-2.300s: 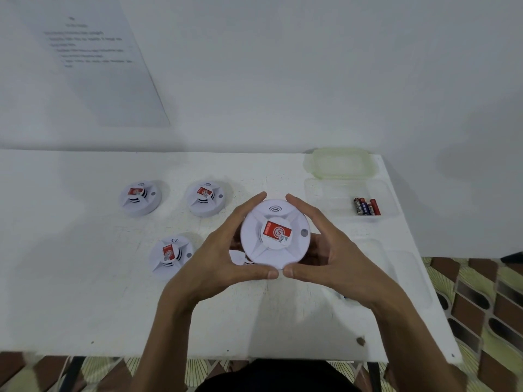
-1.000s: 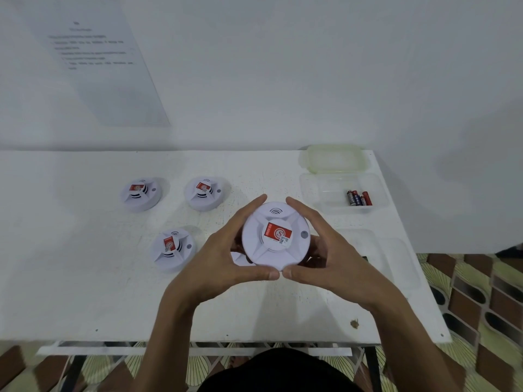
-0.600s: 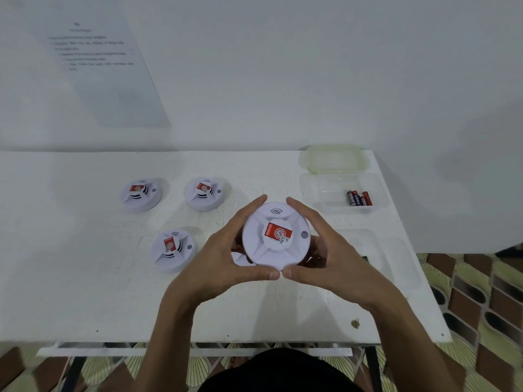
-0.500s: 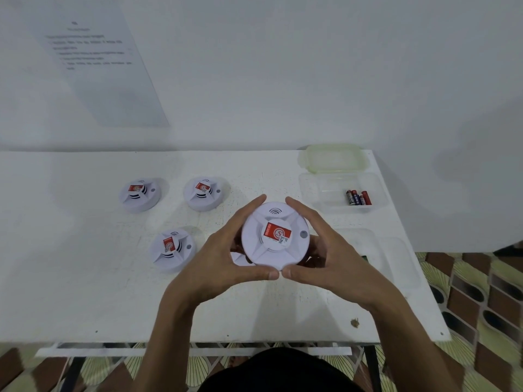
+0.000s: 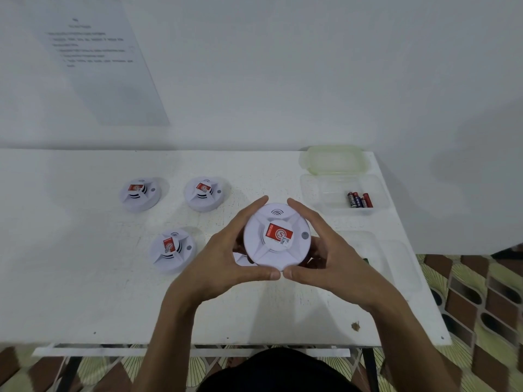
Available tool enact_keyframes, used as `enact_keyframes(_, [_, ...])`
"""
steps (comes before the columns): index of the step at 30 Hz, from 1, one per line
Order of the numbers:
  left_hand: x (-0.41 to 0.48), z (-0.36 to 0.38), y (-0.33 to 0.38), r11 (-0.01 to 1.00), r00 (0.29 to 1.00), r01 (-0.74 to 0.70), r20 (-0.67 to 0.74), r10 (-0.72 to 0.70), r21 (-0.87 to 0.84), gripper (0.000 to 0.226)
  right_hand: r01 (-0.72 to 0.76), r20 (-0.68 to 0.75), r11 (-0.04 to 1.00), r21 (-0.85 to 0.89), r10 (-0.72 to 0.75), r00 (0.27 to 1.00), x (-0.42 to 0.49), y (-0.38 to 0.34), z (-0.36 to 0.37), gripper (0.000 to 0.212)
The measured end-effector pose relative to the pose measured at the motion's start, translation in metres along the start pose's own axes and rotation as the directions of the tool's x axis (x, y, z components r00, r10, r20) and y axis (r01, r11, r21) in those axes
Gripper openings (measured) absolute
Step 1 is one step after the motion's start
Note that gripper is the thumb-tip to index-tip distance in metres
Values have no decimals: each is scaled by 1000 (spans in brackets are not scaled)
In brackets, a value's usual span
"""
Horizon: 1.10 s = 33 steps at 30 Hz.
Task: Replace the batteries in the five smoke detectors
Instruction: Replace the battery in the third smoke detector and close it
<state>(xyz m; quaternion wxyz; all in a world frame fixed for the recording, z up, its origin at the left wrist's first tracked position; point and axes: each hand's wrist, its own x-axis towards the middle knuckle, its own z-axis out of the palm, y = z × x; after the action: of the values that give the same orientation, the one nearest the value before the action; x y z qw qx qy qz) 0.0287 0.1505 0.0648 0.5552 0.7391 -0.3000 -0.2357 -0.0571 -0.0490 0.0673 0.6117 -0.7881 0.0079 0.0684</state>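
A white round smoke detector with a red sticker is held above the table between both hands. My left hand curls round its left rim and my right hand round its right rim, thumbs meeting at the near edge. Three more detectors lie on the table: one at back left, one at back middle, and one nearer at left. A sliver of another white piece shows under my left hand. Several red and blue batteries lie in a clear container.
The white table stands against a white wall with a printed sheet on it. A greenish lid lies behind the battery container. Another clear tray sits at the right edge. The table's right edge drops to a patterned floor.
Both hands and the detector have stayed almost still. The view shifted slightly, so the table's things sit a little higher in the frame than 2.3 s ago.
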Motion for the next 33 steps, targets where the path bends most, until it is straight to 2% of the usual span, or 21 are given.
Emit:
enact_keyframes(5, [6,-1,-7,1000,1000,8,-14,-8,-3,98,-8,-12,1000,-30,8,1000,6,2,-2,91])
enact_keyframes(11, [19,-6,-17,999,999,27,-37,-26,27,92,-48,-14,999,24,48,999,21,10,-7,96])
enact_keyframes(20, [74,-25,-47,986,998,45,-43,-39,161,98,-63,-26,998,-21,63,998,78,27,-26,96])
enact_keyframes(28, [143,-34,-78,956,993,90,-97,-65,279,87,-187,-145,953,-240,155,977,146,47,-49,93])
enact_keyframes(31, [163,-34,-95,929,991,119,-92,-92,350,87,-224,-141,907,-356,185,973,168,60,-53,89])
enact_keyframes(33, [172,-34,-104,905,983,180,-89,-158,385,87,-237,-118,886,-398,207,971,177,68,-53,86])
